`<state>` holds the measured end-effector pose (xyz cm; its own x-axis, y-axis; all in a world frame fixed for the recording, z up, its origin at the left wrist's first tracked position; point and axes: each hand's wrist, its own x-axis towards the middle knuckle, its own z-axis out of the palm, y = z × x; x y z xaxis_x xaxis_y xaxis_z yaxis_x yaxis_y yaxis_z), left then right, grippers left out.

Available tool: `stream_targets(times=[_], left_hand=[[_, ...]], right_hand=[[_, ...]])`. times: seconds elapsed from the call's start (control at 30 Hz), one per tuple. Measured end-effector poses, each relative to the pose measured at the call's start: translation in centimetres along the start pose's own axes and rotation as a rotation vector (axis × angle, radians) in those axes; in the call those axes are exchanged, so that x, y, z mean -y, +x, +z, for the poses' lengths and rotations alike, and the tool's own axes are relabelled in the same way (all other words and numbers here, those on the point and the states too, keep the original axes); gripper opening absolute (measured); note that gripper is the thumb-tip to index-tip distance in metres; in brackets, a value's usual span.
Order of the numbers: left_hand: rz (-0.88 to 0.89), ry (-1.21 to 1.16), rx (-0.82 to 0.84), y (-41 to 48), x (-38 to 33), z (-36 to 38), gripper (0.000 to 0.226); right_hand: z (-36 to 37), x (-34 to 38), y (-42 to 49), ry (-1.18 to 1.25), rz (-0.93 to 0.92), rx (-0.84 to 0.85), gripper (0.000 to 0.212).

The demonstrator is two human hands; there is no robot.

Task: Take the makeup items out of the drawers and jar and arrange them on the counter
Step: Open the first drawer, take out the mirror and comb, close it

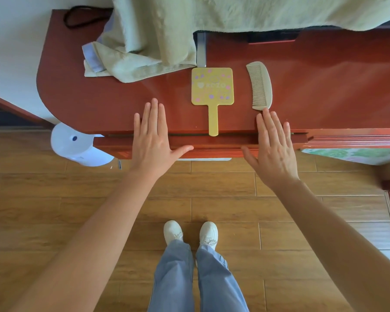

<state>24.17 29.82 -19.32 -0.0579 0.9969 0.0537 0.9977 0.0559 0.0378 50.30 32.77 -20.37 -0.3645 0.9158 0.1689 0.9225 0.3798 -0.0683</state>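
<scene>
Head view, looking down. Nearest the viewer: jeans and white shoes on a wooden floor. A white bin stands on the floor at the counter's left near corner; its top is closed, so its contents cannot be seen. Under the counter's near edge runs a red drawer, apparently shut, with nothing of its inside on show.

Both bare forearms reach forward to that near edge. The left hand is palm down across the edge, its fingers straight and close together over the counter, thumb spread to the right along the drawer front; it grasps nothing. The right hand mirrors it: fingers straight and slightly fanned, thumb spread to the left, released and holding nothing. Its middle fingertip lies at the near end of the comb; whether the two touch cannot be told.

Between the hands lies a yellow mirror, face down, its handle pointing to the near edge and its tip just overhanging it. The beige comb lies just to the mirror's right, lengthwise near to far, teeth toward the mirror.

Farther back, a green towel is heaped toward the counter's left far corner, beside a black cord at that corner.
</scene>
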Motion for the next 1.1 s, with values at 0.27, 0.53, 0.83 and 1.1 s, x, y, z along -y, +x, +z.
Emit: stream_targets(times=[0.27, 0.53, 0.83, 1.1], left_hand=[[0.084, 0.025, 0.063, -0.3, 0.2, -1.0, 0.103], [0.104, 0.044, 0.033, 0.0, 0.8, -0.6, 0.086], [0.029, -0.059, 0.079, 0.2, -0.4, -1.4, 0.082], [0.311, -0.171, 0.125, -2.1, -4.6, -5.9, 0.09]], right_hand=[[-1.0, 0.2, -0.5, 0.005, 0.011, 0.024, 0.069], [-0.3, 0.8, -0.4, -0.029, 0.057, 0.008, 0.069], [-1.1, 1.2, -0.5, 0.009, 0.108, 0.069, 0.068], [-5.9, 2.4, -3.6, 0.142, 0.232, 0.07, 0.07]])
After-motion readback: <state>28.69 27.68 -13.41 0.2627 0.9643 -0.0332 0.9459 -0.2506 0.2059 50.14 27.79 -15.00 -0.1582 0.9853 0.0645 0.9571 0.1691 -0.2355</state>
